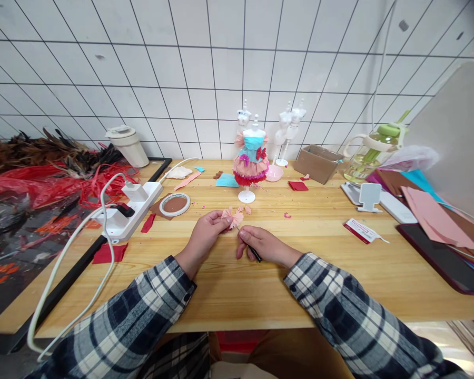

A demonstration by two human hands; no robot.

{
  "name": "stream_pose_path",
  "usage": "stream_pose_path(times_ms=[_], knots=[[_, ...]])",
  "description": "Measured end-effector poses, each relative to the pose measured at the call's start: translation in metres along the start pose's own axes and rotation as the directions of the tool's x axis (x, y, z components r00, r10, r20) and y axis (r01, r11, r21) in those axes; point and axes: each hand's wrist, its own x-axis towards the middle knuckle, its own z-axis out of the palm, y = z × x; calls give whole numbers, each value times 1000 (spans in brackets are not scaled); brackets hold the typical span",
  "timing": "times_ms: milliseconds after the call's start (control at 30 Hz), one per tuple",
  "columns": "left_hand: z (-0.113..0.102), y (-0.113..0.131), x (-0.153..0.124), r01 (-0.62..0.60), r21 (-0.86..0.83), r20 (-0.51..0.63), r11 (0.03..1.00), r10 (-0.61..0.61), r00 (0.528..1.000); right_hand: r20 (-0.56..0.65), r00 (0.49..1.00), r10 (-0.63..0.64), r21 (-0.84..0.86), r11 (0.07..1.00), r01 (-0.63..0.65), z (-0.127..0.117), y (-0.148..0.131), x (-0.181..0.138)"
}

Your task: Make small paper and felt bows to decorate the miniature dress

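My left hand [208, 231] pinches a small ruffled piece of pink crepe paper [233, 217] above the middle of the wooden table. Close beside it on the right, my right hand [264, 245] is closed around a slim black-handled tool [255, 254]. The tool's thin end points at the paper; its exact kind is mostly hidden by my fingers. Just beyond both hands stands a mini dress form [255, 158] on a white round base, wearing a blue top and a pink and red ruffled skirt. Small pink scraps [247, 209] lie near the paper.
At left are a power strip [136, 210] with white cables, a tape roll [174, 205] and a white cup [128, 146]. Bare white dress forms [286, 129], a pink bowl [274, 173] and a cardboard box [317, 163] stand behind. Paper sheets [434, 216] and a bottle [373, 152] are at right.
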Motion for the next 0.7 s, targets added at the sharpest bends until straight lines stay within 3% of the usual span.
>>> stream_pose_path(times_ms=[233,500,700], knots=[[-3,-1,3,-49,4,-59,999,49,997,26,1000,6,-21,1000,-6,0,-1,0],[-2,-1,2,-22,7,-20,1000,22,1000,-47,999,-17,8,1000,17,2,-2,-1],[-2,-2,1,-26,12,-7,1000,26,1000,-37,999,-10,50,999,11,1,0,0]])
